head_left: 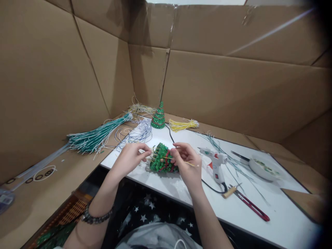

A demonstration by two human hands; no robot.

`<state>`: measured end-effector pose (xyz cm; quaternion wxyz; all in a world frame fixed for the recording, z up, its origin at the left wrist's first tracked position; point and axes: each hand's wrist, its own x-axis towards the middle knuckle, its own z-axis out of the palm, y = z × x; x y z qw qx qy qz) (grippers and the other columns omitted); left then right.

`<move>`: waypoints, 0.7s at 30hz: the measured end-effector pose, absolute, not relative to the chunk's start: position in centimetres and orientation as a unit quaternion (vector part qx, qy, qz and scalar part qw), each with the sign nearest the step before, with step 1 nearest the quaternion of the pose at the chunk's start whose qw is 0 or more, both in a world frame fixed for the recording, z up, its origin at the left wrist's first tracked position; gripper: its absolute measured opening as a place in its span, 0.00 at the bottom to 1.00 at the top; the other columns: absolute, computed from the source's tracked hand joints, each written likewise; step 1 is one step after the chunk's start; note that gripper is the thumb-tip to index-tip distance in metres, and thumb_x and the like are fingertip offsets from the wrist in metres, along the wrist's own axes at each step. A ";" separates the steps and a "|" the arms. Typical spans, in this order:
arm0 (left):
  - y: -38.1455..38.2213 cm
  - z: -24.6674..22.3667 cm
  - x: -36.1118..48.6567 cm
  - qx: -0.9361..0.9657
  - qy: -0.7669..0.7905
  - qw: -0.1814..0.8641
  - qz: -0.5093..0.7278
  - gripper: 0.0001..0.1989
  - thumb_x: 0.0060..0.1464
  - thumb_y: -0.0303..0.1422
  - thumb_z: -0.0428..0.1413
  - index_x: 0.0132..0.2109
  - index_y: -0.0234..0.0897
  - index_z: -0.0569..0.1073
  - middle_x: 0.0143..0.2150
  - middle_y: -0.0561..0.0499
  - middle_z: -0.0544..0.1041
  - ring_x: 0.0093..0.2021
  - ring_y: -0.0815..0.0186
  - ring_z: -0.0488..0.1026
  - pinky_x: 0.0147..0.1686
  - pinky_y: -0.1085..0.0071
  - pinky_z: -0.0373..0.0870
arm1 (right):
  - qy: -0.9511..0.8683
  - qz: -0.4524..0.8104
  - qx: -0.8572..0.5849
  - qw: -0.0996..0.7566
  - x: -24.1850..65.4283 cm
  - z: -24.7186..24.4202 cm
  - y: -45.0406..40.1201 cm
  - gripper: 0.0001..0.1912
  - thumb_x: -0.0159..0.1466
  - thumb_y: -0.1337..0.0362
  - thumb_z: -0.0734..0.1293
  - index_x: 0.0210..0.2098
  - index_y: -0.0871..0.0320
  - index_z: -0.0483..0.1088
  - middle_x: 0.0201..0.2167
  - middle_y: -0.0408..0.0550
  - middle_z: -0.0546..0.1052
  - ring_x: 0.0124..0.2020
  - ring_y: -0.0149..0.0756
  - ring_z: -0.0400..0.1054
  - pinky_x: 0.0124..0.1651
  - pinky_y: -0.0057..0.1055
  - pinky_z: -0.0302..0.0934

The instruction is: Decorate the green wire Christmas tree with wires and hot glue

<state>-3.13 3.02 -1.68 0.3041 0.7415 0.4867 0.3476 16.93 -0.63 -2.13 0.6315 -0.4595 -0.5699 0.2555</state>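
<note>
Beadwork covers most of the green beaded Christmas tree (161,162) in the head view, the only view, where it lies on its side at the near edge of the white counter (178,192), between the two hands. Red trim already winds around it, so the body looks largely made. Thin pale wire ends (153,152) stick out of its left end, untrimmed, and a yellow strand (166,158) runs across its front, apparently not yet settled into place; securing that strand and tidying the wire ends seem to be what is left.

The right hand (187,159) is closed at thumb and fingertips on the yellow strand, over the tree's right side. The left hand (133,157) is narrowed at the wire ends, thumb and forefinger close together; whether it grips one, I cannot tell.

On the far side stands a second beaded tree (158,118), upright, with reddish bands and apparently complete. To its right lies a bundle of yellow-tipped wires (183,125); to its left, a large teal bundle (100,134). A white glue gun (217,166) and red-handled snips (251,204) lie to the right, both untouched.
</note>
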 end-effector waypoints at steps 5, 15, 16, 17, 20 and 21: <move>3.2 -1.4 -4.0 0.744 0.542 0.241 0.307 0.13 0.58 0.43 0.54 0.35 0.39 0.77 0.25 0.53 0.77 0.24 0.64 0.74 0.30 0.71 0.61 | -0.560 0.278 -0.475 0.619 17.5 -3.1 -0.3 0.14 0.59 0.54 0.71 0.38 0.58 0.73 0.24 0.40 0.72 0.21 0.27 0.66 0.24 0.24 0.61; 3.1 0.2 -7.9 0.672 0.704 0.076 0.216 0.12 0.61 0.39 0.48 0.39 0.42 0.74 0.39 0.49 0.80 0.40 0.56 0.75 0.30 0.68 0.56 | -0.615 0.214 -0.479 0.589 17.2 -2.8 -0.7 0.08 0.63 0.58 0.68 0.37 0.57 0.73 0.21 0.39 0.71 0.21 0.27 0.63 0.24 0.24 0.58; 3.0 0.2 -8.1 0.680 0.697 0.082 0.211 0.11 0.61 0.39 0.48 0.39 0.42 0.74 0.40 0.49 0.80 0.41 0.56 0.75 0.31 0.68 0.57 | -0.631 0.187 -0.479 0.581 17.1 -2.8 -0.8 0.07 0.63 0.60 0.68 0.38 0.57 0.73 0.21 0.38 0.71 0.21 0.27 0.63 0.25 0.24 0.58; 3.0 0.1 -8.2 0.692 0.686 0.088 0.209 0.11 0.61 0.38 0.48 0.39 0.41 0.73 0.41 0.49 0.80 0.42 0.57 0.75 0.32 0.68 0.59 | -0.648 0.158 -0.476 0.573 17.0 -2.8 -0.9 0.06 0.64 0.62 0.68 0.38 0.57 0.73 0.22 0.39 0.71 0.21 0.27 0.63 0.25 0.24 0.59; 2.9 -0.3 -8.2 0.713 0.669 0.069 0.198 0.11 0.62 0.36 0.47 0.38 0.39 0.73 0.43 0.47 0.79 0.45 0.56 0.74 0.35 0.67 0.61 | -0.697 0.072 -0.463 0.543 16.8 -2.9 -1.1 0.07 0.64 0.66 0.67 0.42 0.56 0.72 0.27 0.41 0.74 0.22 0.27 0.64 0.28 0.25 0.61; 2.9 -0.6 -8.1 0.713 0.673 0.049 0.189 0.12 0.62 0.35 0.46 0.38 0.39 0.73 0.44 0.46 0.79 0.45 0.55 0.74 0.36 0.66 0.62 | -0.710 0.051 -0.459 0.532 16.8 -3.0 -1.2 0.08 0.64 0.67 0.66 0.44 0.56 0.72 0.28 0.41 0.75 0.23 0.27 0.64 0.29 0.25 0.63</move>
